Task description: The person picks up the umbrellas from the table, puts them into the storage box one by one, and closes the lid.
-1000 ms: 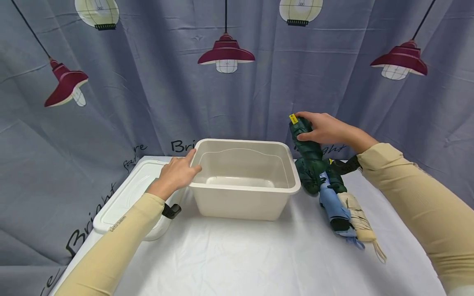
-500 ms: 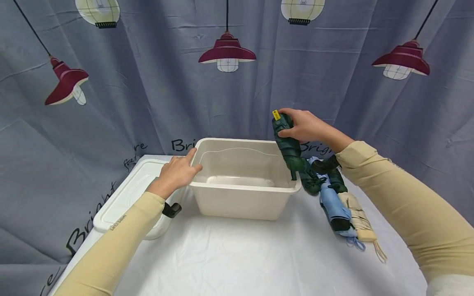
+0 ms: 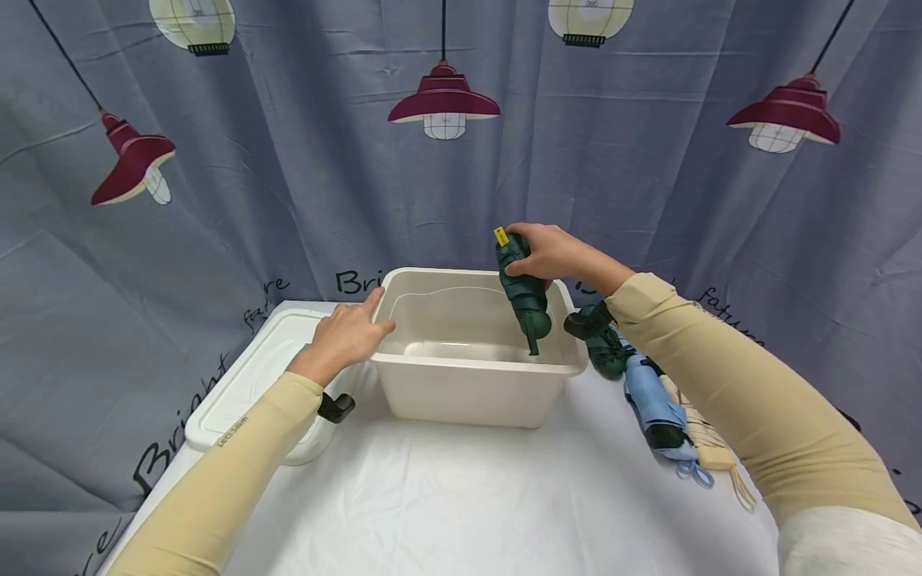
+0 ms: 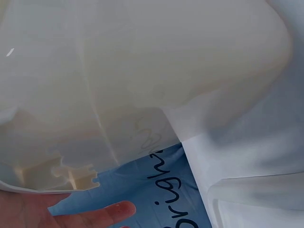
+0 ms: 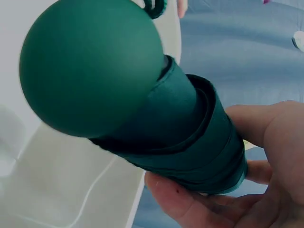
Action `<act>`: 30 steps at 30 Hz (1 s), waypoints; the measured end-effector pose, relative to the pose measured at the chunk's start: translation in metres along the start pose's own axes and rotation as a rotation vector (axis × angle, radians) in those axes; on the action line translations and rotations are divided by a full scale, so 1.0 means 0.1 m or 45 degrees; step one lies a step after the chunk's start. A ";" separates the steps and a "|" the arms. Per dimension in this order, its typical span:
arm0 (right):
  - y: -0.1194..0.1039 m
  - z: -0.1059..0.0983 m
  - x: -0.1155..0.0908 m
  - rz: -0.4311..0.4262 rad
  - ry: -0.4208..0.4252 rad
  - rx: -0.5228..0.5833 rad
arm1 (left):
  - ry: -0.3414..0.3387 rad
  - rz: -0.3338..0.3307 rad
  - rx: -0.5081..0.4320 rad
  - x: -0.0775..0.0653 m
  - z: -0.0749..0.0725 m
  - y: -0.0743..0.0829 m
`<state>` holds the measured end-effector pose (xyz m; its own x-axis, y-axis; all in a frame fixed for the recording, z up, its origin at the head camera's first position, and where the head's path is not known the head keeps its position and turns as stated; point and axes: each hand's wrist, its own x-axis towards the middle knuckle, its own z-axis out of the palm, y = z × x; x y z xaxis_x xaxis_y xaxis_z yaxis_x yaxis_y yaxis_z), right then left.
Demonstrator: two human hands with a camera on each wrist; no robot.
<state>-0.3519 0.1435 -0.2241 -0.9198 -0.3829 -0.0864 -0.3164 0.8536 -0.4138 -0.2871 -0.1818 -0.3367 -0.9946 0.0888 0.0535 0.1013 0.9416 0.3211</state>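
Above the inside of a beige plastic box [image 3: 461, 396], my right hand [image 3: 547, 252] grips a dark green folded umbrella [image 3: 527, 296]. The umbrella tilts, its rounded handle end and strap pointing down and a yellow tag at its upper end. Close up in the right wrist view, fingers and thumb wrap the rolled green fabric [image 5: 190, 137] behind the round handle end [image 5: 90, 66]. My left hand [image 3: 342, 336] rests on the box's left rim with index finger and thumb extended. One straight finger [image 4: 99, 217] shows outside the rim in the left wrist view.
Right of the box lie another dark green umbrella [image 3: 607, 356], a light blue one [image 3: 651, 400] and a cream one [image 3: 713, 450], partly hidden by the right arm. A white lid [image 3: 245, 392] lies on the left of the white-covered table [image 3: 446, 496], before a grey-blue curtain [image 3: 324, 176].
My right hand has carried the green umbrella leftward from above the other umbrellas, over the right rim, to above the box's inside. The left hand has stayed on the rim.
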 end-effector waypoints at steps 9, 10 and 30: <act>-0.10 0.23 0.20 -0.033 -0.114 0.038 | 0.006 -0.005 0.004 0.02 0.02 0.01; -0.12 0.26 0.22 -0.032 -0.127 0.044 | 0.005 -0.005 0.007 0.03 0.03 0.01; -0.29 0.69 0.52 -0.033 -0.368 -0.052 | -0.029 -0.010 -0.026 -0.01 0.01 0.00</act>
<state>-0.3748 0.0740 -0.2793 -0.8088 -0.4844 -0.3335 -0.3531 0.8535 -0.3832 -0.2861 -0.1815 -0.3381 -0.9956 0.0889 0.0294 0.0936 0.9355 0.3407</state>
